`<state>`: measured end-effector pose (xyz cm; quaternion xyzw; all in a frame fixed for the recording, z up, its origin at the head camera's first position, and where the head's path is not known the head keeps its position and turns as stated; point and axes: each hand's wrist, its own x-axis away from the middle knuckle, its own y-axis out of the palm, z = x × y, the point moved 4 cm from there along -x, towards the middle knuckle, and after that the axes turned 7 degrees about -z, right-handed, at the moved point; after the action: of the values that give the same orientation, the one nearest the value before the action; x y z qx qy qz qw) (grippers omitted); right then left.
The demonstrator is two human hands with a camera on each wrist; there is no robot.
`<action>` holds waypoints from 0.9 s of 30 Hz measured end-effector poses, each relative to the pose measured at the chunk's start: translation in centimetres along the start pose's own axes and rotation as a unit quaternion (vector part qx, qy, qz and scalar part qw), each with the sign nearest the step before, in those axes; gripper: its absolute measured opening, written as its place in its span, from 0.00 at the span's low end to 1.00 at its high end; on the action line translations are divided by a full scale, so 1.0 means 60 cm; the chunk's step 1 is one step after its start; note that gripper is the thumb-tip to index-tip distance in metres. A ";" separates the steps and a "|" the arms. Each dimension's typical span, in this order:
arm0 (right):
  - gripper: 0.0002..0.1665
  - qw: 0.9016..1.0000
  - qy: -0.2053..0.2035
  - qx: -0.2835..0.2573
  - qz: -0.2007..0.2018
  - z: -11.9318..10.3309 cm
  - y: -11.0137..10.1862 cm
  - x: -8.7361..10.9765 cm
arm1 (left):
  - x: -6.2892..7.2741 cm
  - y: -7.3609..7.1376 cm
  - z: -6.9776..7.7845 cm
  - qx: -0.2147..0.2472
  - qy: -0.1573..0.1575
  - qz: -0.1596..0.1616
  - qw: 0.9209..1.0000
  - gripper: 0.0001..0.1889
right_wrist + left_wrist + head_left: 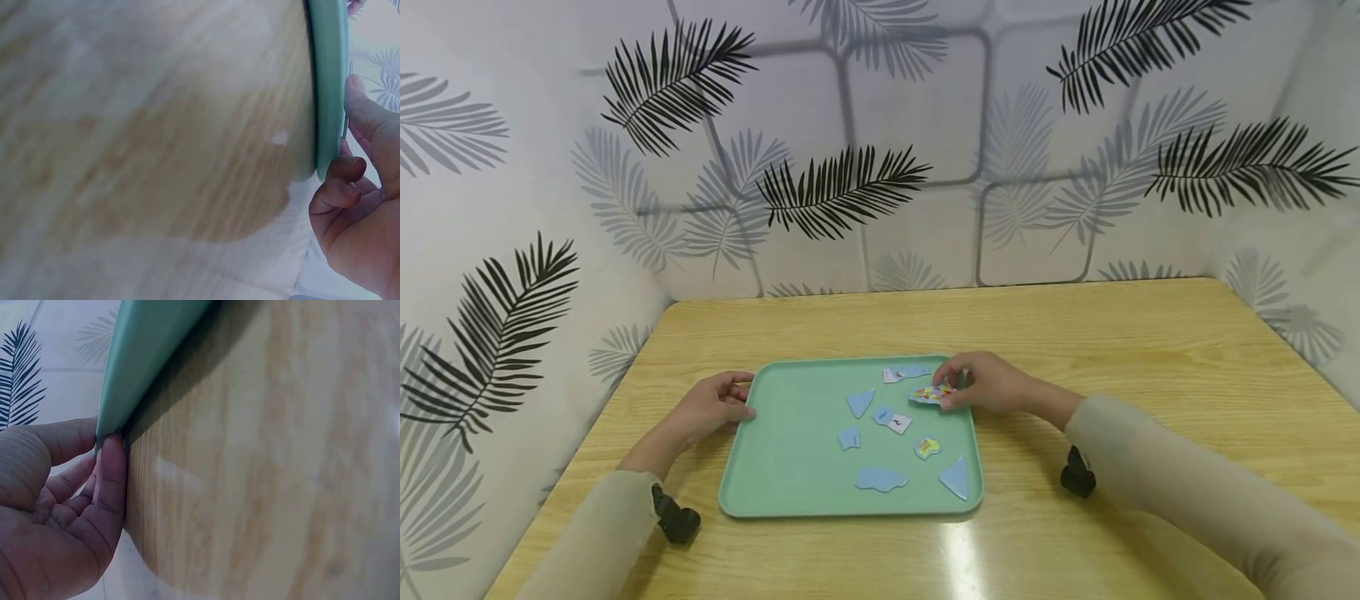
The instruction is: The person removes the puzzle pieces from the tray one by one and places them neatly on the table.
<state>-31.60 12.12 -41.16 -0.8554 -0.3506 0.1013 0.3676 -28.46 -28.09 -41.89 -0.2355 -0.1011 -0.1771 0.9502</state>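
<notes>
A mint-green tray lies on the wooden table. My left hand pinches its left rim; in the left wrist view the thumb is on the rim's upper side and a finger is beneath. Over the tray's upper right, my right hand pinches a multicoloured puzzle piece with a pale blue edge. The right wrist view catches that piece only as a thin edge by the thumb. Close by lie a blue-and-white piece, a blue triangular piece and another blue-and-white piece.
Lower on the tray are a small blue piece, a yellow-centred piece, a wide blue piece and a blue triangle. Wood-grain tabletop surrounds the tray. A leaf-patterned wall covering stands behind the table.
</notes>
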 end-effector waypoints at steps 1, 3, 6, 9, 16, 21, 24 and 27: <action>0.16 1.000 -0.002 0.000 0.003 -0.001 -0.003 0.001 | 0.000 0.000 0.000 0.000 0.000 0.000 1.000 0.33; 0.16 1.000 -0.001 -0.005 0.010 -0.001 -0.008 0.004 | -0.001 0.000 0.000 0.000 0.002 0.000 1.000 0.33; 0.17 1.000 0.008 -0.013 0.018 0.000 -0.017 0.007 | -0.002 0.001 -0.001 0.000 0.005 -0.001 1.000 0.33; 0.17 0.999 0.019 -0.019 0.025 0.005 -0.026 0.009 | -0.002 0.000 -0.002 -0.001 0.005 -0.001 1.000 0.33; 0.16 0.998 0.010 -0.023 0.052 0.015 -0.050 0.017 | -0.004 0.000 -0.003 -0.004 0.002 -0.001 1.000 0.33; 0.17 0.997 0.008 -0.001 0.071 0.028 -0.068 0.023 | -0.004 0.000 -0.003 -0.004 -0.002 -0.001 1.000 0.33; 0.18 0.997 0.017 0.006 0.081 0.038 -0.077 0.028 | -0.003 -0.001 -0.003 -0.006 -0.004 0.001 1.000 0.33; 0.19 0.996 0.029 0.008 0.089 0.048 -0.085 0.032 | -0.002 0.000 -0.001 -0.008 -0.007 0.003 1.000 0.33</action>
<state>-34.10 17.49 -39.43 -0.8826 -0.2616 0.1115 0.3744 -28.58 -28.10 -42.00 -0.2448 -0.1057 -0.1739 0.9480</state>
